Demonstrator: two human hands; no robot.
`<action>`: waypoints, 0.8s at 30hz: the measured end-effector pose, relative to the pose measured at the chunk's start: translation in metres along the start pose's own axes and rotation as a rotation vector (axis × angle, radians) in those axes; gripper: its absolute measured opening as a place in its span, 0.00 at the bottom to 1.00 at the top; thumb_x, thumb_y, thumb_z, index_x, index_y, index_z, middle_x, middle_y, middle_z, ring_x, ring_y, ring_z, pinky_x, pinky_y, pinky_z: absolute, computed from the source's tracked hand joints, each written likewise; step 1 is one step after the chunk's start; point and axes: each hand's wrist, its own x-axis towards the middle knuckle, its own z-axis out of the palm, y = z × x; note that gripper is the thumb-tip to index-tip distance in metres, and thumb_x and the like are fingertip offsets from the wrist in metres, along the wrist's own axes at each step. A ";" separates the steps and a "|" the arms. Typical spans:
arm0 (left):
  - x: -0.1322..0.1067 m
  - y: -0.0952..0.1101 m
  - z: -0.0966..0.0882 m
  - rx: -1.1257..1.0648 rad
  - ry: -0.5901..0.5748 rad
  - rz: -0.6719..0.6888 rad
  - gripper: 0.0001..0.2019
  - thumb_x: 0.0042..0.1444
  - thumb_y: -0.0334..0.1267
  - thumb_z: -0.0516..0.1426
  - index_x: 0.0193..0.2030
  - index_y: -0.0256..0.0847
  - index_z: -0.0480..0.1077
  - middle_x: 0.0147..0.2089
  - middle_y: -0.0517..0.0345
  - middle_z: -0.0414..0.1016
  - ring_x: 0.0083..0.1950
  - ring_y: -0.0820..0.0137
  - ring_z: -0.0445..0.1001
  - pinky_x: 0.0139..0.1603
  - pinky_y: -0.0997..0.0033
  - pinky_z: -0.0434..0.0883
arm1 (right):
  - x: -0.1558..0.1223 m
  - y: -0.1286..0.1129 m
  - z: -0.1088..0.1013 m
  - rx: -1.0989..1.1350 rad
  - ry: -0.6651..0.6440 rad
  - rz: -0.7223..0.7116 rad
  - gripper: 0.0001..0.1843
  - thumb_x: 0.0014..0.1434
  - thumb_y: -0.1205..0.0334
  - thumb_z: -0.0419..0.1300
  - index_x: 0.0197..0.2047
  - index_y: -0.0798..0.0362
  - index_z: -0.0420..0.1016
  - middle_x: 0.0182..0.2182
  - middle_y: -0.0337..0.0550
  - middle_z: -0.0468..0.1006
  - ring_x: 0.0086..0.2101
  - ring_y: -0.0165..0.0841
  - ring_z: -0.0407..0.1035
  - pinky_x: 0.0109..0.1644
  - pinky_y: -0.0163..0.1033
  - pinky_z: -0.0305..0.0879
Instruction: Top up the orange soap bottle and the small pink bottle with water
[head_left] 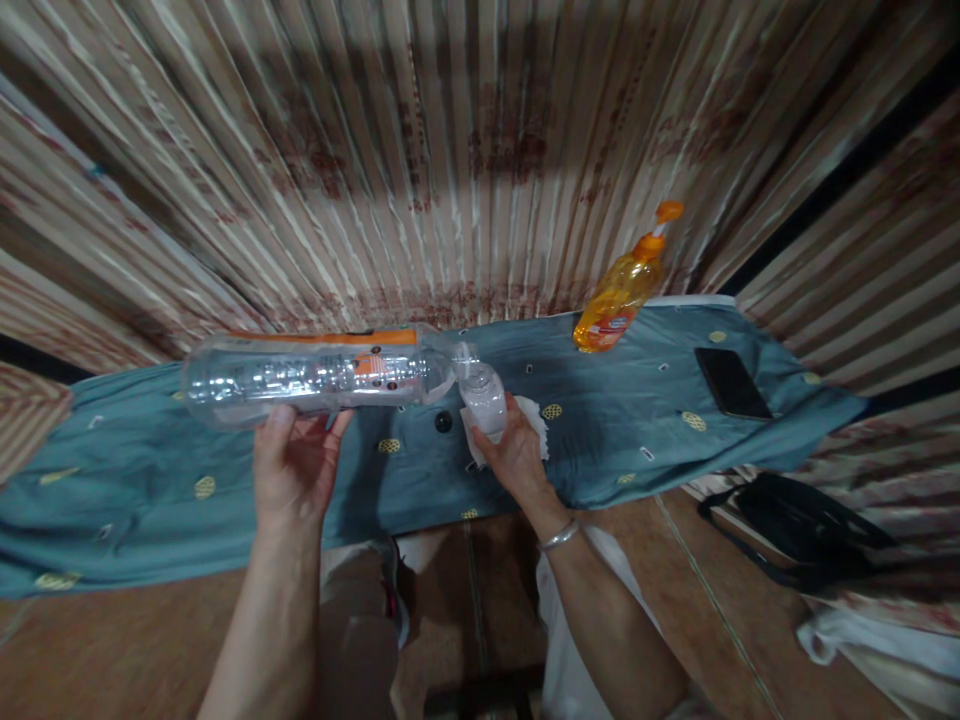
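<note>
My left hand [296, 450] grips a large clear plastic bottle [315, 375] with an orange label, tipped on its side with the mouth pointing right. In my right hand [517, 445] is a small clear bottle [484, 395], its opening close to the large bottle's mouth. I cannot tell whether the two rims touch, or whether liquid runs between them. A piece of white paper [538, 420] shows beneath or behind my right hand. On the cloth between my hands lies a small dark round cap [443, 422].
A teal patterned cloth [405, 480] covers the narrow table. An orange pump bottle [619, 295] stands at the back right, with a black phone [731, 383] farther right. Pleated curtains [480, 170] hang behind. A black bag [802, 525] is low on the right.
</note>
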 end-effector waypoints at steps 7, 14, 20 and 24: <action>0.000 0.000 0.000 0.015 0.020 -0.011 0.20 0.38 0.47 0.77 0.35 0.47 0.76 0.37 0.64 0.84 0.39 0.68 0.82 0.47 0.63 0.83 | 0.001 -0.002 -0.002 0.010 -0.006 0.008 0.34 0.62 0.54 0.65 0.66 0.64 0.67 0.52 0.65 0.83 0.52 0.52 0.79 0.59 0.57 0.77; 0.001 -0.001 -0.003 0.043 -0.012 0.003 0.20 0.40 0.48 0.76 0.36 0.47 0.75 0.36 0.64 0.83 0.39 0.68 0.82 0.47 0.63 0.83 | 0.000 -0.001 -0.001 0.007 -0.007 -0.003 0.34 0.62 0.55 0.64 0.66 0.64 0.67 0.52 0.65 0.82 0.52 0.52 0.79 0.59 0.56 0.77; 0.000 0.002 0.000 0.088 -0.050 0.011 0.20 0.41 0.50 0.76 0.34 0.48 0.74 0.36 0.64 0.83 0.40 0.67 0.82 0.47 0.64 0.82 | 0.000 0.000 0.000 0.011 0.000 -0.001 0.34 0.63 0.53 0.64 0.66 0.62 0.66 0.54 0.64 0.82 0.54 0.51 0.79 0.60 0.57 0.77; -0.002 0.003 0.005 0.047 -0.012 -0.003 0.23 0.35 0.50 0.78 0.32 0.46 0.74 0.35 0.65 0.83 0.38 0.69 0.81 0.46 0.66 0.83 | 0.000 -0.001 -0.001 0.003 -0.015 0.015 0.34 0.63 0.53 0.64 0.66 0.63 0.66 0.53 0.65 0.82 0.53 0.52 0.79 0.59 0.56 0.77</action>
